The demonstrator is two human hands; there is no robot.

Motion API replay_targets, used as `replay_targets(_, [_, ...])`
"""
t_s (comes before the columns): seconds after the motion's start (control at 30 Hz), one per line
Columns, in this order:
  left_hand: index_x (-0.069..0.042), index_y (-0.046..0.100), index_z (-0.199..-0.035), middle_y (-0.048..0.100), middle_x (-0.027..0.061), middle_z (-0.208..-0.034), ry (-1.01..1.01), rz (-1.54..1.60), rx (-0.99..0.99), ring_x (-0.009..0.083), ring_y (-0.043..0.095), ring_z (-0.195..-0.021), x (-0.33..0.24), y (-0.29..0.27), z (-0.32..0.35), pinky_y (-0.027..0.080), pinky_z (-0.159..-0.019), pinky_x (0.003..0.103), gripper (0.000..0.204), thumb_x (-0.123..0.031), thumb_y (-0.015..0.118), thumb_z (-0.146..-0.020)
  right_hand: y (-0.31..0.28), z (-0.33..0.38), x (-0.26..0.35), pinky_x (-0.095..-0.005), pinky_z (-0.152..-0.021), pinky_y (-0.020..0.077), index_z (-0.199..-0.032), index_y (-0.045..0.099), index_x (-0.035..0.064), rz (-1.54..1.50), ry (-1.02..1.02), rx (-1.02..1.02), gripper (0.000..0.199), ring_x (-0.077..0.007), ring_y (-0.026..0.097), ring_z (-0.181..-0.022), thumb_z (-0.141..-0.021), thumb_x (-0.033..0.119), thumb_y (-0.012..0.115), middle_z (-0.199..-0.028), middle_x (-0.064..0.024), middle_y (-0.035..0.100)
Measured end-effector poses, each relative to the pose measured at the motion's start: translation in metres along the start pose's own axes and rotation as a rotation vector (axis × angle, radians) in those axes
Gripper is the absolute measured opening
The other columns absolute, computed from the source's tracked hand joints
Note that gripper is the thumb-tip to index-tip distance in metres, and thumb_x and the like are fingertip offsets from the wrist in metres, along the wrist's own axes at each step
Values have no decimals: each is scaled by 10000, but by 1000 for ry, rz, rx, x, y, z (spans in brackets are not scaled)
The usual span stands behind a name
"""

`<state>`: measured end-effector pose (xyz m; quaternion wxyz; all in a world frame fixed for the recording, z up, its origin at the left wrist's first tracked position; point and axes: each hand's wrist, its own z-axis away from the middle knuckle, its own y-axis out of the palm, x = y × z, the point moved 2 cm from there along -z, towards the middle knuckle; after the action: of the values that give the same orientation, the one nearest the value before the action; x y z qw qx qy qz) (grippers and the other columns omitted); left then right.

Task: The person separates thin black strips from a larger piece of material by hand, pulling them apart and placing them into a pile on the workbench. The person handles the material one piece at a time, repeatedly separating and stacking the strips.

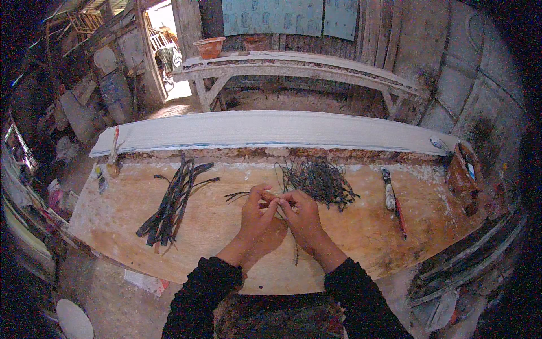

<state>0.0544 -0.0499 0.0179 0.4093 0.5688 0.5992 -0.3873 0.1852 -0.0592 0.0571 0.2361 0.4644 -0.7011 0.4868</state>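
My left hand (261, 212) and my right hand (302, 217) meet over the middle of a wooden board (209, 265), fingertips pinched together. Between them they grip a thin dark strip (296, 254), whose tail trails down beside my right wrist. Two dark strip ends (236, 195) stick out to the left of my left hand; whether they belong to the same strip, I cannot tell. Just beyond my right hand lies a tangled pile of thin dark strips (319, 181). A bundle of wider black strips (178, 203) rests on the board to the left. The fingers hide the pinched part.
A long white-coated plank (271, 133) borders the board's far side. On the right lie a whitish-handled tool (389, 192) and a red pen-like stick (400, 217), near a brown container (464, 169). A brush (114, 164) lies far left. Behind stands a bench (305, 66) with a terracotta-coloured bowl (209, 48).
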Motion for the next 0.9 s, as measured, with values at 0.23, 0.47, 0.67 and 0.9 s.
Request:
replay_targets(0.23, [-39,532,-977,552,12,-813,-36,-8,101,104,539,-767,2,-3,-8,457,-654,242,175,-36,590,-812,1,2,2,-301,-681,424,-842,533,16,-67,102,-10,103,-183,523,-761,-821,109,573,-805,-82,540])
replay_targets(0.47, [-33,528,-905,515,23,-844,-311,498,151,108,487,-763,7,7,-3,424,-675,258,82,2,548,-834,1,3,10,-234,-657,382,-845,501,65,-415,401,103,29,-82,445,-719,-843,82,524,-802,-5,507])
replay_targets(0.67, [-46,516,-917,503,25,-837,-396,899,234,112,492,-782,-9,14,3,436,-687,262,50,-40,525,-869,15,0,-28,-210,-654,401,-854,517,75,-762,503,145,26,-73,469,-707,-859,101,517,-797,6,531])
replay_targets(0.9, [-44,547,-900,533,21,-849,-220,471,137,101,517,-782,14,2,-3,444,-681,247,65,-53,561,-837,10,1,-12,-206,-679,437,-908,546,58,-1130,542,219,81,-68,515,-710,-852,113,564,-826,-1,571])
